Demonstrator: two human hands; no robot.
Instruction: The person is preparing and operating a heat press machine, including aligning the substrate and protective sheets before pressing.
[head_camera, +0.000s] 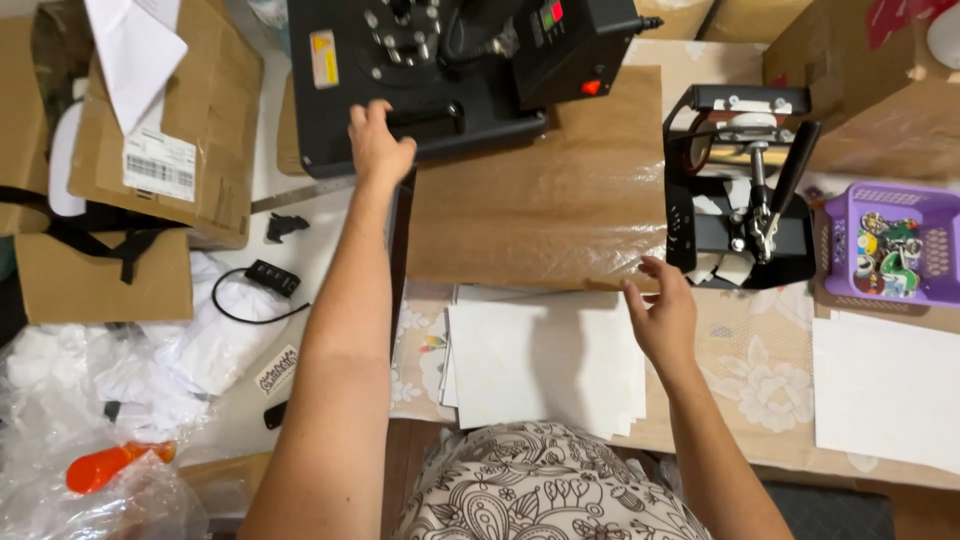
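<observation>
I note the left hand (378, 145) lying on the black heat press (440, 75), its fingers (362, 112) curled over the handle bar just ahead of them. The right hand (662, 315) hovers with fingers (660, 268) spread and loose, holding nothing; the stack of white sheets (540, 360) lies directly beneath on the table (760, 400), with the brown liner sheet (540, 200) just beyond the fingertips.

Table (760, 400): covered in beige floral-print cloth. Left of it, brown corrugated cardboard boxes (200, 110); crumpled clear plastic bags (60, 470) below these. Lighting even, shadows soft.
</observation>
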